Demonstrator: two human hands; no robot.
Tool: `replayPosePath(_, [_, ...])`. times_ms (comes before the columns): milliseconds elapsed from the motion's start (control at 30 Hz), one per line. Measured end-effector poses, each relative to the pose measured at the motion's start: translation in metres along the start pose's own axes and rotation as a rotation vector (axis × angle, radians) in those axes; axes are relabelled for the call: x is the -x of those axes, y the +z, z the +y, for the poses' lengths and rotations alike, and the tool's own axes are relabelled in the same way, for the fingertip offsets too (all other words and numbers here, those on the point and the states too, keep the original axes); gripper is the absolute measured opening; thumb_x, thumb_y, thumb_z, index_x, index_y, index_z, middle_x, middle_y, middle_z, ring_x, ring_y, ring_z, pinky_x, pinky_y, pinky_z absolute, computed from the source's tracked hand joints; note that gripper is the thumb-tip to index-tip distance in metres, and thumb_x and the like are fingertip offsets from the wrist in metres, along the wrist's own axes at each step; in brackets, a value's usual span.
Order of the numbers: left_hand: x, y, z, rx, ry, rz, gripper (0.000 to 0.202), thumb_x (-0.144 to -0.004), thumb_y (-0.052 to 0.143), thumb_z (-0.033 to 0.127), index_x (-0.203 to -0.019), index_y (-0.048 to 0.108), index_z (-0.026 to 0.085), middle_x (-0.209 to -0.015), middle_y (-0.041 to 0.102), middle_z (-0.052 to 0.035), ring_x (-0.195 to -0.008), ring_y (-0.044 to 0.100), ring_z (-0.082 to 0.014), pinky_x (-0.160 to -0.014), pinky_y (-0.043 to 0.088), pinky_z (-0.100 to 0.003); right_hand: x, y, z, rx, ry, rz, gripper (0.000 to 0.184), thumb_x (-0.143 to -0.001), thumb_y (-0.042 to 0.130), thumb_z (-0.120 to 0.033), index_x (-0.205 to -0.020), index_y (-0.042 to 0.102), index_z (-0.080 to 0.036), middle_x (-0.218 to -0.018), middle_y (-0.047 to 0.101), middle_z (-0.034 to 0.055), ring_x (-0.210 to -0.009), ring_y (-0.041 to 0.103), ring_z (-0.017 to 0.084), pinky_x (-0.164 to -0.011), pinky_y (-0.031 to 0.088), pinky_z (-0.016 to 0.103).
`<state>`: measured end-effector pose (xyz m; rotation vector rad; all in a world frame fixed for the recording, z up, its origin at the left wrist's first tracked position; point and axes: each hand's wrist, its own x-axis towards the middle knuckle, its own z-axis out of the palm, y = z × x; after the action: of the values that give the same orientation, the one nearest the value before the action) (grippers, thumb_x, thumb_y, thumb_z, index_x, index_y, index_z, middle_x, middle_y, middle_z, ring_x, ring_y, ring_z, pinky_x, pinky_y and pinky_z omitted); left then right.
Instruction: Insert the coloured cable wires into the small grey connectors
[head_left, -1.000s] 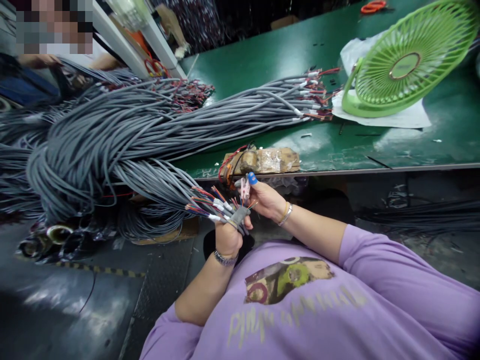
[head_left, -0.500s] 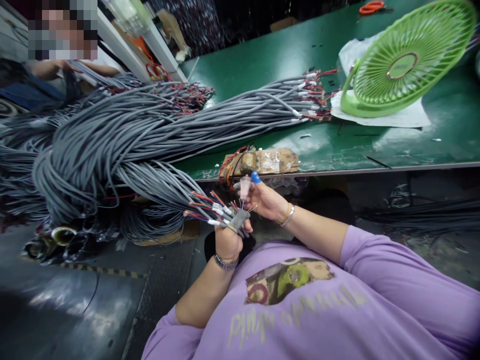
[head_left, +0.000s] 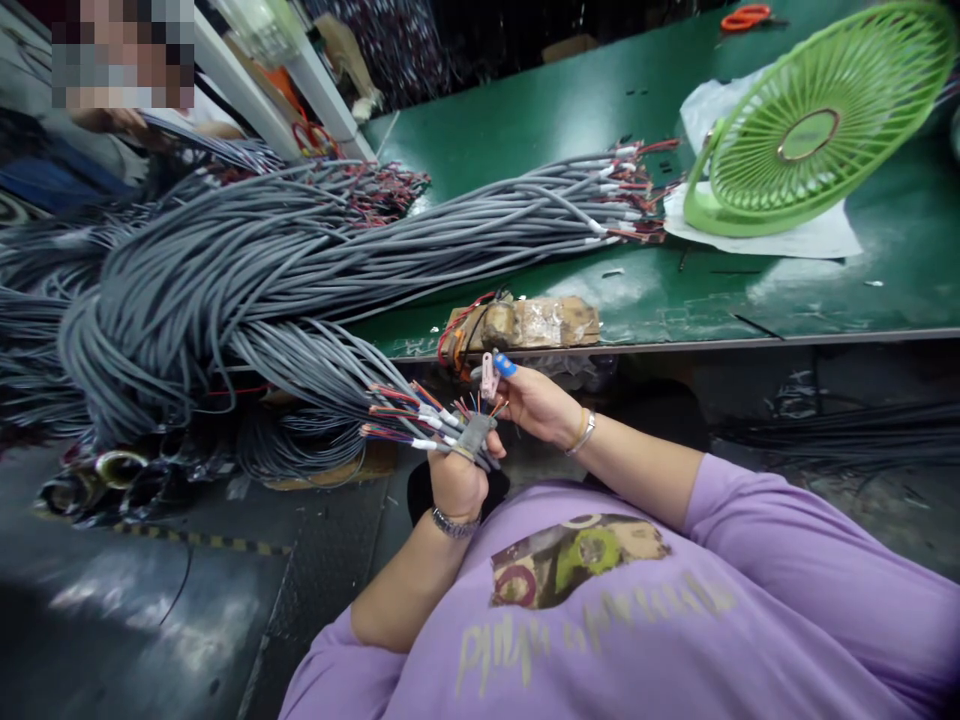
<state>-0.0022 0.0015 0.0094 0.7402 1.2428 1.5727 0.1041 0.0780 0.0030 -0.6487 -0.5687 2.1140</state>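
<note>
My left hand (head_left: 456, 484) is closed around the ends of several grey cables (head_left: 444, 426) in front of my body. Their stripped red, blue and green cores (head_left: 394, 412) fan out to the left, with white bands where the jackets end. A grey wrapping (head_left: 475, 433) seems to cover a finger of this hand. Just above it, my right hand (head_left: 538, 402), with a blue cover (head_left: 505, 366) on the thumb, pinches a small pale pink tool (head_left: 489, 376). The tool is close to some thin upright cores (head_left: 474, 404); whether it touches them I cannot tell.
A large pile of grey cables (head_left: 187, 270) spreads over the green table (head_left: 517, 95). At the table edge lies a taped wooden block (head_left: 551, 322). A green fan (head_left: 810, 130) and orange-handled scissors (head_left: 746, 17) are at the right. Another person's hand (head_left: 124, 122) holds cables at upper left.
The pink tool, blurred before, now shows sharply and more upright, and my right thumb has shifted slightly left. My left hand keeps its hold on the cables.
</note>
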Motion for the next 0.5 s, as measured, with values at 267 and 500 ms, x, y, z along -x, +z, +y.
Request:
replayPosePath(267, [-0.0011, -0.0004, 0.0, -0.003, 0.0, -0.027, 0.018, -0.069, 0.072, 0.031, -0.064, 0.066, 0.015, -0.046, 0.059, 0.0014, -0.038, 0.053, -0.0104, -0.038, 0.042, -0.021, -0.0043, -0.0067, 0.0092, 0.194, -0.297, 0.152, 0.051, -0.066, 0.072, -0.064, -0.067, 0.058, -0.016, -0.057, 0.05, -0.0037, -0.051, 0.037, 0.006, -0.048, 0.028, 0.021])
replayPosePath(500, [-0.0012, 0.0013, -0.0019, -0.015, -0.01, -0.007, 0.019, -0.067, 0.072, 0.032, -0.061, 0.065, 0.015, -0.046, 0.06, 0.001, -0.039, 0.054, -0.0102, -0.039, 0.044, -0.021, -0.0088, 0.0028, 0.0041, -0.052, -0.035, 0.016, 0.051, -0.064, 0.076, -0.063, -0.072, 0.064, -0.014, -0.062, 0.055, -0.0018, -0.054, 0.041, 0.007, -0.051, 0.036, 0.021])
